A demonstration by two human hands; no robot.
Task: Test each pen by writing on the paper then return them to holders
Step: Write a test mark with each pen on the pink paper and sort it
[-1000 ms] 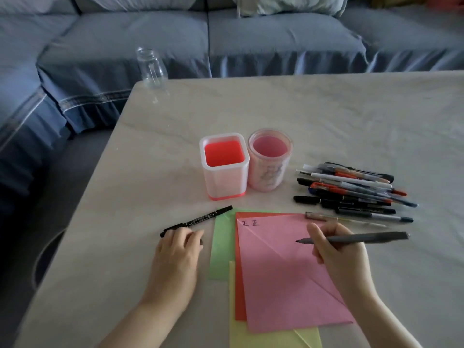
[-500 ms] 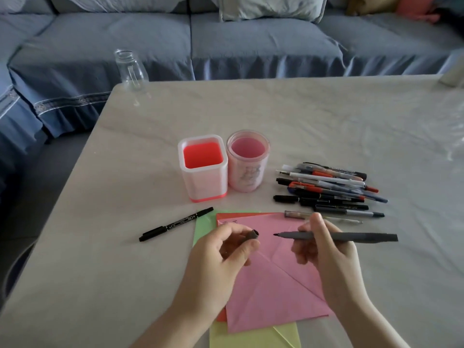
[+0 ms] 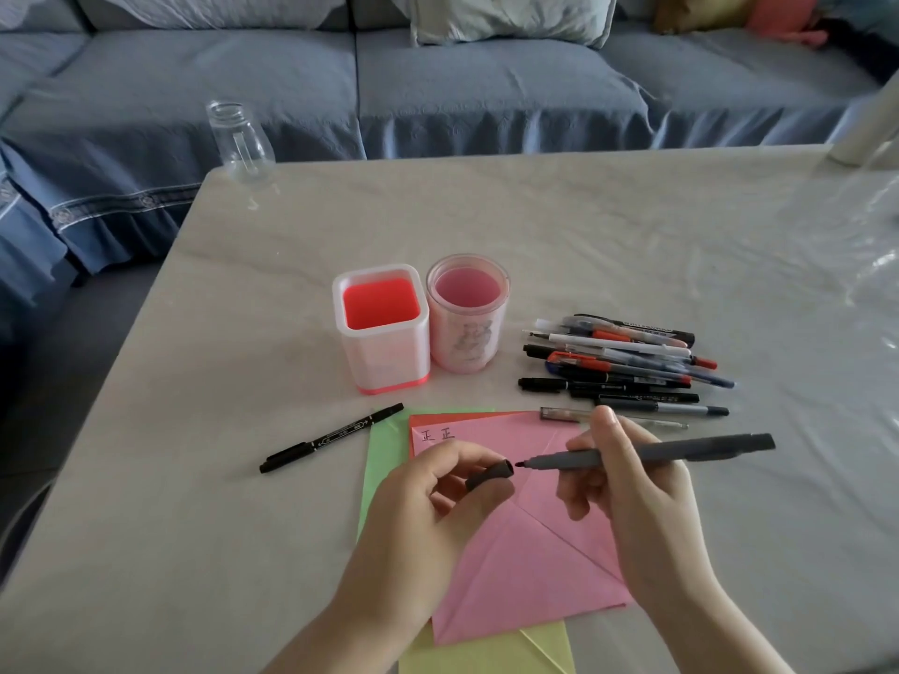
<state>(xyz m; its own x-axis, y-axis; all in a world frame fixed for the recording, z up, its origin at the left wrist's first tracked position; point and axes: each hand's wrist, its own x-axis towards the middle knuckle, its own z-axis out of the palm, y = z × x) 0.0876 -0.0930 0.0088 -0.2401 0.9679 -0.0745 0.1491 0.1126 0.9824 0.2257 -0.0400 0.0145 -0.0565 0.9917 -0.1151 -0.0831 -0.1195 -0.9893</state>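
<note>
Left hand: the left hand (image 3: 428,498), in the lower centre of the frame, is pinching a dark cap (image 3: 490,474) between thumb and forefinger, the cap's open end facing right.
Right hand: the right hand (image 3: 632,493), just right of centre, is gripping a grey pen (image 3: 656,452) near its front. The barrel is running out toward the right of the frame, and the bare tip is pointing left, just beside the cap's mouth.
Paper: a pink paper (image 3: 525,566) is lying under both hands on top of a fanned stack. A green sheet (image 3: 384,454) is showing at the left, an orange sheet (image 3: 438,416) along the top edge and a yellow sheet (image 3: 486,654) at the bottom. Two written marks are sitting in the pink paper's upper left corner.
Holders: a square holder (image 3: 382,328) with a red inside and a round pink holder (image 3: 467,318) are standing side by side at the centre of the tabletop (image 3: 584,226).
Waiting pens: a pile of pens (image 3: 627,364) is lying to the right of the holders, and a clear pen (image 3: 564,414) is lying just below the pile.
Black marker: a capped black marker (image 3: 331,439) is lying slantwise left of the papers, just beside the green sheet.
Background: a clear glass bottle (image 3: 238,138) is standing at the tabletop's far corner, upper left of the frame, and a blue sofa (image 3: 486,90) is filling the top.
</note>
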